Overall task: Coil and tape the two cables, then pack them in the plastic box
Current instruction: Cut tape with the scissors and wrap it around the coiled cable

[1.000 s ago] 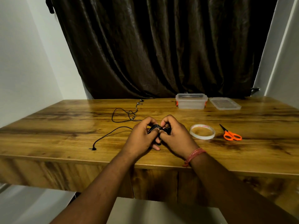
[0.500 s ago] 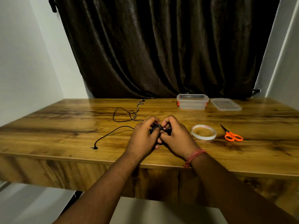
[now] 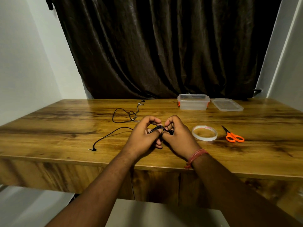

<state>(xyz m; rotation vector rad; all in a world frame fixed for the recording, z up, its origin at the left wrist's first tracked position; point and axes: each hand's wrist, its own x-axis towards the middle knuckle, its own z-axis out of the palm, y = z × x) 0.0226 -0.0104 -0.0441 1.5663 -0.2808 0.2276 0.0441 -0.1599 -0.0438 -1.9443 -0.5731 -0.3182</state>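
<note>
We hold a small black cable bundle (image 3: 158,129) between both hands above the near middle of the desk (image 3: 49,128). Our left hand (image 3: 142,136) pinches one side with curled fingers and our right hand (image 3: 177,136) grips the other, likely to keep the loops from springing apart. The second cable (image 3: 114,133) lies loose to the left. Tape (image 3: 204,133) and scissors (image 3: 232,135) wait on the right, within reach; the open box (image 3: 193,102) sits far right beside its lid (image 3: 227,104).
</note>
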